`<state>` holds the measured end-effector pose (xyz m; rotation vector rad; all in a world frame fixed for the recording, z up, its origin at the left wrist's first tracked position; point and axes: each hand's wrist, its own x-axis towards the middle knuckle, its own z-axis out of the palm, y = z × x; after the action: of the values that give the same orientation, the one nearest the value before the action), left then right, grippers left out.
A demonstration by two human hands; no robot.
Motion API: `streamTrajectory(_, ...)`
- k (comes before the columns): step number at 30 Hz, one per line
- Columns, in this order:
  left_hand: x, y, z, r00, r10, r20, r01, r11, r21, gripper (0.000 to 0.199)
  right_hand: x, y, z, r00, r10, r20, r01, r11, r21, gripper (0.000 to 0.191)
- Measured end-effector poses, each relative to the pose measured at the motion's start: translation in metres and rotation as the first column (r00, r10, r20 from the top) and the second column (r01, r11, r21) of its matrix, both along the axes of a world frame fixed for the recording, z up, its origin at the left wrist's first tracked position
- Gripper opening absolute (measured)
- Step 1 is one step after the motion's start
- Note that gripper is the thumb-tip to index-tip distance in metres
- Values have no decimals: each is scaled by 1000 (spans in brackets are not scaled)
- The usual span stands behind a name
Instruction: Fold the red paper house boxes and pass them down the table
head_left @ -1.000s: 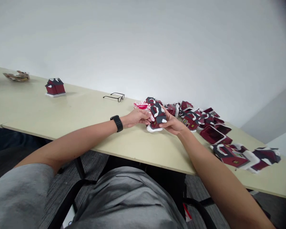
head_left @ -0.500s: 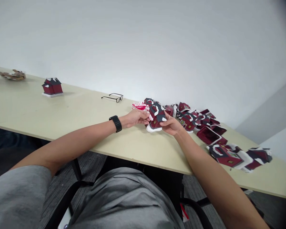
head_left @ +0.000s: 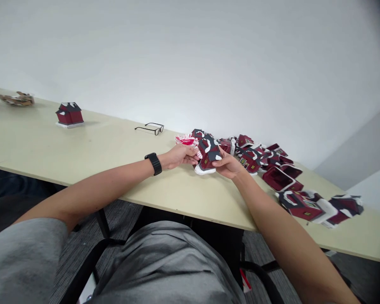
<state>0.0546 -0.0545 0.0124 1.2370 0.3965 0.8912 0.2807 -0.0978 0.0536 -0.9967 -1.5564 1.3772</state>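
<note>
Both hands sit at the table's front edge, holding a small model house [head_left: 207, 154] with a dark grey roof, white snow trim and maroon walls. My right hand [head_left: 228, 165] grips its near end from the right. My left hand [head_left: 180, 156] closes on its left side, with the fingertips next to a red-and-white striped piece [head_left: 186, 140]. That piece seems joined to the house, though the fingers partly hide the join. A black watch [head_left: 153, 164] circles my left wrist.
Right of my hands, several maroon house parts [head_left: 259, 157] lie heaped along the wall, with an open maroon box [head_left: 277, 179] and larger house pieces [head_left: 300, 206] beyond. On the cream table [head_left: 66, 147] stand a finished red house [head_left: 69, 114], black glasses [head_left: 150, 129] and a crumpled decorated piece [head_left: 16, 99].
The view has shifted slightly, moving the table items a little left and up. My hands keep the model house at about the same place, with no visible change of grip.
</note>
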Motion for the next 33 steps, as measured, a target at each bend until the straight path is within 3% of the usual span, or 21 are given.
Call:
streamTrajectory(5,0,0,1,1000,-6,-3,6,1000,5,15,1,2,-2,1000,3,1,-3,1000,-3,73)
streamTrajectory(11,-1,-4,3,984,116,-134,-99,987,125,19,1,1,-2,1000,-25,0,25,999,-22,106)
streamTrajectory(13,-1,-3,3,982,111,-154,-88,985,150,20,1,1,-2,1000,-12,6,12,1000,-27,103)
streamTrajectory(18,-1,2,1,993,47,-105,-24,977,212,22,4,2,0,1000,19,-12,-20,1000,-20,74)
streamTrajectory(24,-4,5,5,996,-13,-84,29,981,194,26,4,1,5,999,19,-31,-19,1000,-10,80)
streamTrajectory(33,-14,5,14,995,-78,-59,89,973,212,21,20,12,3,995,59,-84,-57,998,23,65)
